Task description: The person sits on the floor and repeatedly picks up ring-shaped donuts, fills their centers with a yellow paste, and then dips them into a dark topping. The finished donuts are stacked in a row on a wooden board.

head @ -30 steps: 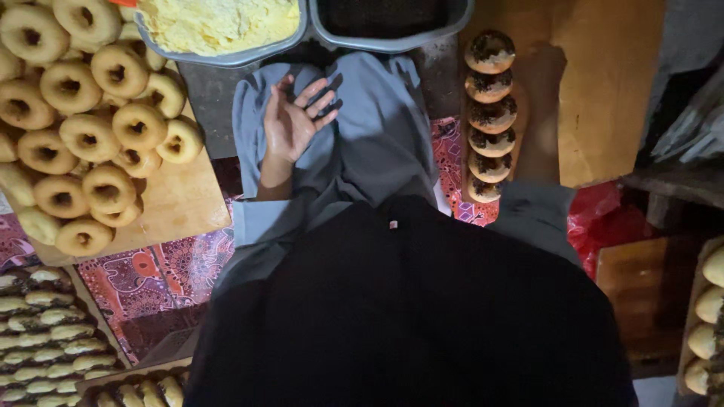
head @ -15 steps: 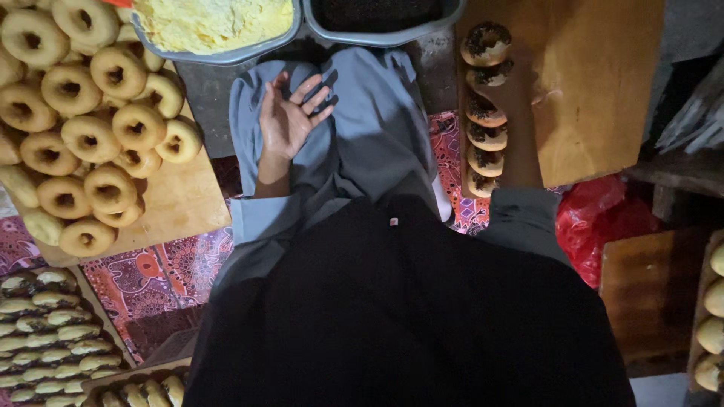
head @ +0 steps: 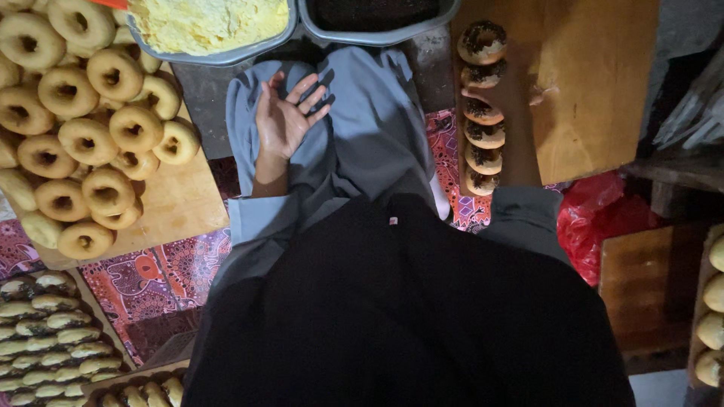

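While plain doughnuts [head: 83, 136] pile on the left board [head: 181, 207], left hand [head: 285, 120] rests palm-up, fingers spread, empty, on the grey lap [head: 369, 128]. Right hand [head: 520, 94] mostly in shadow beside the chocolate-topped doughnut row [head: 481, 113] on the right board [head: 596, 83]; grip can't tell.

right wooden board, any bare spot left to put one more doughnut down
Yes: the right wooden board is bare wood across its right half, beside the single column of chocolate-topped doughnuts along its left edge. The left board has only its near right corner free; the plain doughnuts crowd the rest. The right hand rests beside the column.
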